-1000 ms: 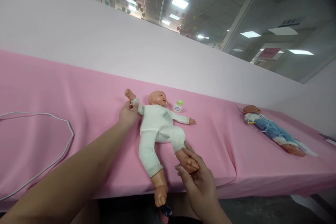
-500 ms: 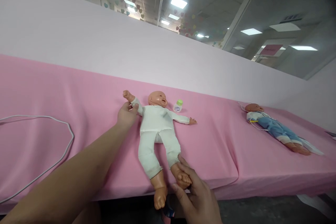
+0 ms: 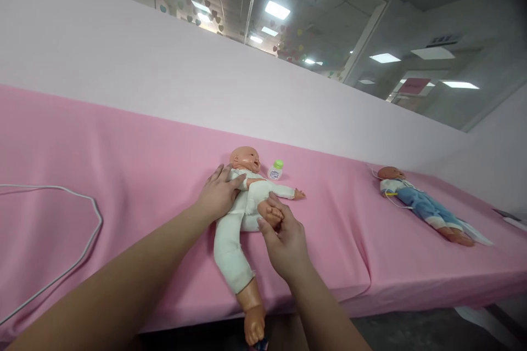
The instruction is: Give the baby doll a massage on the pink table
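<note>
A baby doll [image 3: 241, 219] in a white suit lies on its back on the pink table cover [image 3: 135, 175]. My left hand [image 3: 217, 195] is wrapped round the doll's arm and shoulder, with that arm folded across its chest. My right hand [image 3: 284, 241] grips the doll's foot [image 3: 270, 212] and holds that leg bent up over its belly. The doll's other leg lies straight, its foot past the table's front edge. A small bottle with a green cap [image 3: 275, 170] stands just beyond the doll's head.
A second doll in blue clothes [image 3: 420, 205] lies farther right on the same cover, with a thin white cord near it. A white cable [image 3: 88, 230] loops across the cover at the left. A pale wall runs along the back.
My right hand has pushed the doll's leg from straight to bent up over its belly. My left hand has brought the doll's raised arm down across its chest.
</note>
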A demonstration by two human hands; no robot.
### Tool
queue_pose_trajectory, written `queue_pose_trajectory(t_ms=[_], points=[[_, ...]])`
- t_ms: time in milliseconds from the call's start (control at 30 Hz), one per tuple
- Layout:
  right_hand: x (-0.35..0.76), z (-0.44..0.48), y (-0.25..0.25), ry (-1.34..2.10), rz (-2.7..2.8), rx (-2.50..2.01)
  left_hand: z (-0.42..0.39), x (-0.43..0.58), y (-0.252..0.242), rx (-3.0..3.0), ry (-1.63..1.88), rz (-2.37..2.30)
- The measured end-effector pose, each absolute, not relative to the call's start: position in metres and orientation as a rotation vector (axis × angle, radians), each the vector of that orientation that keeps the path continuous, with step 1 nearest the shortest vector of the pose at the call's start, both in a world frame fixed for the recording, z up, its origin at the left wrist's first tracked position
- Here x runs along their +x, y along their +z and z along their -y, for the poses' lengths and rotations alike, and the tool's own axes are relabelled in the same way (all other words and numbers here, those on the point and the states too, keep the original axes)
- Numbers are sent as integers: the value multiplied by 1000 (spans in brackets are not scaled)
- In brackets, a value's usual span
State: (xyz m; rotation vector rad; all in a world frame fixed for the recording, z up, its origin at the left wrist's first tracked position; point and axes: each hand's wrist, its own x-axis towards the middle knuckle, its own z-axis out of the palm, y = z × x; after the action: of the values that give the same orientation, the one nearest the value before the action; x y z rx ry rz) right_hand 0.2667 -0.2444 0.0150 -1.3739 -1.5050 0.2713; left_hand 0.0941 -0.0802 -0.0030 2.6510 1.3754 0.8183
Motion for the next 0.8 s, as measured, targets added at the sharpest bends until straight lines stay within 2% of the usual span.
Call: queue_pose_trajectory(t_ms=[200, 333, 567, 800], points=[[262, 228, 8, 288, 1500, -1393, 78, 94, -6, 2643, 808, -1355], [264, 249, 8, 315, 1454, -1345, 80, 92, -8, 2527, 967, -1407], [283, 317, -5, 345, 1442, -1377, 71, 79, -2, 1991, 1202, -1501], [298, 354, -42, 176, 1614, -1451, 46, 62, -21, 1384, 1393, -1547]])
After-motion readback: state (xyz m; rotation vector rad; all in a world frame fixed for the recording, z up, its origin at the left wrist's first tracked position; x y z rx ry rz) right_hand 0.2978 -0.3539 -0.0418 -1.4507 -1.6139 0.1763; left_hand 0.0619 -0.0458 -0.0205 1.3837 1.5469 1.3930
